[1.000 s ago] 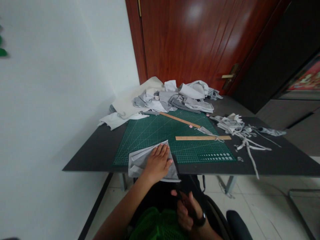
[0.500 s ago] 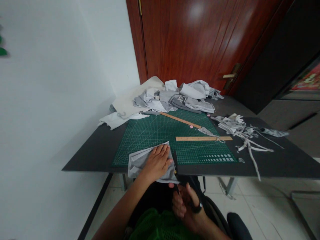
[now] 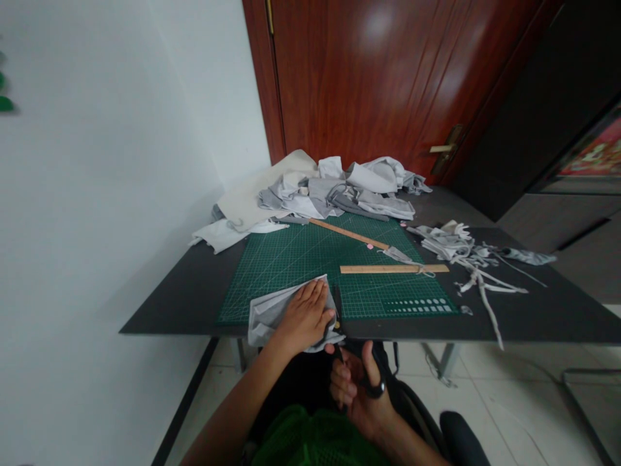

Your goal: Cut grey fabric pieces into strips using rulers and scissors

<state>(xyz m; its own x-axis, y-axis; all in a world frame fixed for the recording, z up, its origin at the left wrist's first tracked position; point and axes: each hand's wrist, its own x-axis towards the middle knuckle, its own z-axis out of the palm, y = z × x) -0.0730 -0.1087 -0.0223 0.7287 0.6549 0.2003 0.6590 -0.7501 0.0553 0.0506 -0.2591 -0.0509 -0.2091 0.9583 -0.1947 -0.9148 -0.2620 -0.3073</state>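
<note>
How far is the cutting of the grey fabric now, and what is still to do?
Done, it seems: cut strips lie right of the green mat. In hand: the left hand presses a folded grey piece flat on the mat's near edge, and the right hand holds black scissors at its right side. Left: probably the fabric pile at the back, beyond two wooden rulers.

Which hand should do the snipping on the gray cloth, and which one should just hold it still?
Probably the right hand: it already grips the scissors, their blades at the gray cloth edge. The left hand lies flat on the cloth on the green mat, so it suits holding.
</note>
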